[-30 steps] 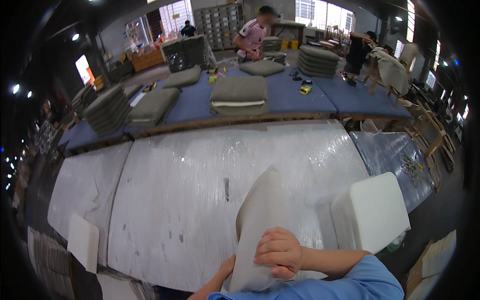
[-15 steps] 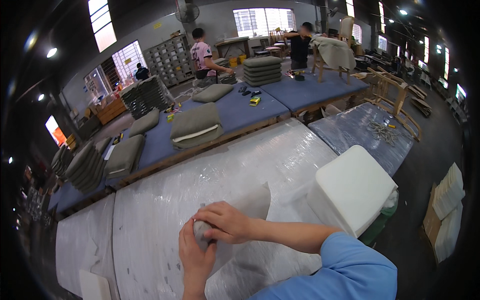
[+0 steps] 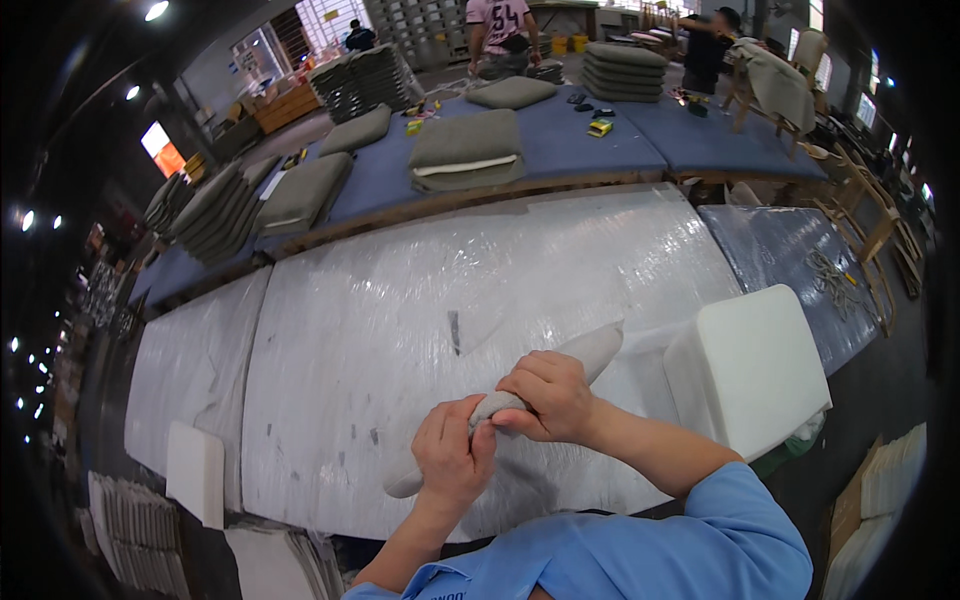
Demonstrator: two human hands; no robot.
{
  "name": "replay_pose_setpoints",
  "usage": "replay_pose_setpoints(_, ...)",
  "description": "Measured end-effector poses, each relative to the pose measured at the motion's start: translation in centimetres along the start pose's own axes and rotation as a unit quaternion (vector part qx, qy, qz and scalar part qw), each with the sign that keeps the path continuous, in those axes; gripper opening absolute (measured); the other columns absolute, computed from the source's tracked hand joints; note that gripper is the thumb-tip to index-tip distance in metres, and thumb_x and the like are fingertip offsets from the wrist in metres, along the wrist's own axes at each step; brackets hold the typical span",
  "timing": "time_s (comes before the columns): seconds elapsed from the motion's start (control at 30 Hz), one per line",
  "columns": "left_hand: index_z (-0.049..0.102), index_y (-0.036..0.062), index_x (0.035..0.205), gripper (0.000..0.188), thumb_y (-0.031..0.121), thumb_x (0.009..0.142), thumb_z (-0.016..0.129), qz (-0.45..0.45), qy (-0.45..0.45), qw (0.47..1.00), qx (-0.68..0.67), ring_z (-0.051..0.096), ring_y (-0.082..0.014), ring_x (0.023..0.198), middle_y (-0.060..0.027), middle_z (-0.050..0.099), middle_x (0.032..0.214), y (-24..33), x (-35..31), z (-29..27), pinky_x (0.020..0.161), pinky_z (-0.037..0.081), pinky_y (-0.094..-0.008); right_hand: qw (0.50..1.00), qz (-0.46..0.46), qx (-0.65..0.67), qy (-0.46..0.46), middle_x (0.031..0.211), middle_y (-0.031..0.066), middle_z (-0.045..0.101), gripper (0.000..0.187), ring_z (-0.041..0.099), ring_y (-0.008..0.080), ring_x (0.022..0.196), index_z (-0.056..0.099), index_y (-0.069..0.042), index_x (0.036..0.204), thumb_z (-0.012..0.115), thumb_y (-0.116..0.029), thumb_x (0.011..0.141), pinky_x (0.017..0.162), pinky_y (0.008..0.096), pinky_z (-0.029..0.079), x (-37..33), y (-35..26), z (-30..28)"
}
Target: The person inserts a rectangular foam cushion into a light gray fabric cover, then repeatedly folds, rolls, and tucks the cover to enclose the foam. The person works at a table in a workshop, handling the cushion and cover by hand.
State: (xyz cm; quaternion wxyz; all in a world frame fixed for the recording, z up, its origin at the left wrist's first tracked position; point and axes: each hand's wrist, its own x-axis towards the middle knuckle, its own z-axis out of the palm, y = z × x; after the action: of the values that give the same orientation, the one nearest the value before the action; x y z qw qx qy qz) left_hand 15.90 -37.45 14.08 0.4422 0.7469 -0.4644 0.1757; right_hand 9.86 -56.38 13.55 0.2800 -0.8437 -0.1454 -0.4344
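A grey fabric-covered cushion (image 3: 597, 348) is held nearly edge-on above the plastic-wrapped worktable (image 3: 350, 300). My left hand (image 3: 455, 447) is closed on its near edge, fingers curled over the top and the thumb pressing toward the middle. Close beside it, my right hand (image 3: 548, 395) grips the same edge, with fingers over the cover and the thumb underneath. Between the two hands the fabric bulges and looks bunched. The cushion's ends stick out past both hands, low at the left and higher at the right. Its broad faces are mostly hidden.
White foam pads (image 3: 760, 350) are stacked to my right, and a single foam pad (image 3: 195, 472) lies at the left edge. Beyond, a blue table (image 3: 370, 195) bears grey cushions (image 3: 465, 140) and small tools. Two people stand behind it. More foam sheets (image 3: 140, 540) stand at lower left.
The view has dipped toward the table and shifted left. The cushion now shows narrower, almost edge-on, with both hands still gripping its edge and the fabric bunched between them.
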Motion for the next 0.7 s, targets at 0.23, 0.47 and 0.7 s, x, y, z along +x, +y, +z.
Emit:
replay_pose_setpoints(0.23,0.069,0.0004,0.107,0.022,0.020,0.102,0.061,-0.107,-0.004,0.994,-0.038,0.066,-0.0338,0.075,-0.0157,0.068,0.088,-1.4,-0.4,-1.7,0.067,0.053,-0.0416,0.996,0.087,0.007,-0.030,0.068,0.0085,0.060,0.034,0.058,0.0272,0.056,0.065,-0.007,0.071,0.068,-0.029,0.097,0.051,0.0381,0.045,2.6,-1.6,2.1)
replay_pose_setpoints(0.47,0.056,-0.0025,0.135,0.063,0.020,0.085,0.085,-0.002,0.034,0.998,0.058,0.073,-0.0302,0.096,-0.0181,0.071,0.111,-2.6,-0.7,-3.0,0.088,0.057,-0.0393,0.935,0.202,0.290,-0.011,0.088,0.0142,0.072,0.031,0.070,0.0300,0.080,0.074,-0.004,0.096,0.058,-0.029,0.105,0.071,0.0369,0.051,4.2,0.7,3.7)
replay_pose_setpoints(0.7,0.062,-0.0033,0.125,0.059,0.016,0.076,0.090,-0.141,-0.025,0.990,-0.003,0.075,-0.0296,0.093,-0.0190,0.074,0.105,-3.1,-3.6,-5.0,0.082,0.058,-0.0383,0.996,0.047,0.056,0.054,0.085,0.0126,0.071,0.035,0.067,0.0334,0.082,0.071,-0.004,0.090,0.053,-0.032,0.100,0.082,0.0443,0.048,-0.5,5.3,4.9)
